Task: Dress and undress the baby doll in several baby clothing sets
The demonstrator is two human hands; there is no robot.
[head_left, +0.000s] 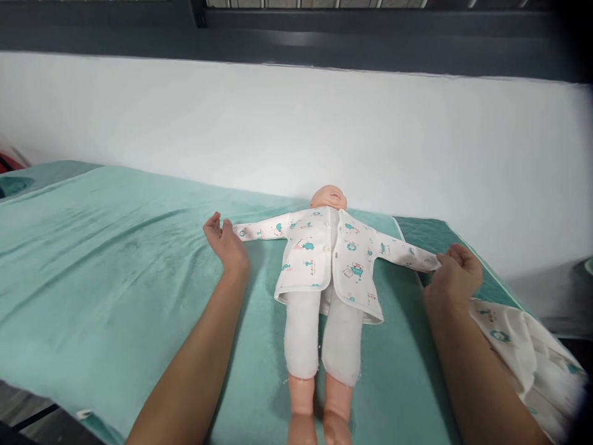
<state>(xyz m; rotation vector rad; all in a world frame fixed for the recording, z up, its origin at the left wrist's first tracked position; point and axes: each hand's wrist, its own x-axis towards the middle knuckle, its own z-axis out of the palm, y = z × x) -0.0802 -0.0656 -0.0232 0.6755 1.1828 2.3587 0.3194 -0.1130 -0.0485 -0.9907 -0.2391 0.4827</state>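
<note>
A baby doll (328, 196) lies on its back with its head by the wall and its feet toward me. It wears a white printed jacket (308, 250), whose front edges meet loosely at the chest, and its legs are padded in white. Both sleeves are stretched out sideways. My left hand (227, 240) is at the end of the left sleeve (266, 229), fingers curled; the cuff sits by its fingers. My right hand (454, 272) pinches the cuff of the right sleeve (410, 254). The doll's own hands are not visible.
A green sheet (115, 278) covers the bed beneath the doll. More white printed cloth (523, 346) lies crumpled at the right, beside my right forearm. Behind the doll rises a white wall (278, 123) with a dark frame (347, 43) above it. The bed's edge shows at lower left.
</note>
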